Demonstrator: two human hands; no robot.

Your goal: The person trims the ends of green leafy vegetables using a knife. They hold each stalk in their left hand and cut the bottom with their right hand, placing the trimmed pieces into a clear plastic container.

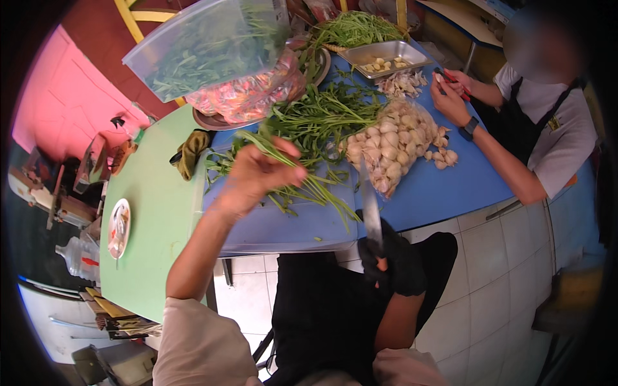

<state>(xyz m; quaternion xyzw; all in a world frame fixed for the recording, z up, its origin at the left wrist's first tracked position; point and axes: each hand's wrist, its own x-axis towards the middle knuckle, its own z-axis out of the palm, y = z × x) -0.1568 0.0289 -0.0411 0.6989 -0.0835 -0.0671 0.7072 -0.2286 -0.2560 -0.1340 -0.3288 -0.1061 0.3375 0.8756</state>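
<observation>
My bare left hand (263,176) pinches a small bunch of long green stems (309,181), likely water spinach, above a translucent plastic cutting mat (299,231). In a black glove, my right hand (391,260) grips a knife (371,212), its blade pointing up and away from me at the table's near edge. Behind my left hand lies a heap of leafy greens (328,113). Beyond the knife tip sits a clear bag of garlic bulbs (388,144). Cut stem pieces (285,205) lie scattered over the mat.
A clear tub of leaves (217,53) leans over a bag of chillies (251,94). Farther back are a steel tray with peeled cloves (386,58) and garlic skins (403,83). At right, a co-worker's hands (449,94) hold red-handled cutters. A plate (119,227) rests left.
</observation>
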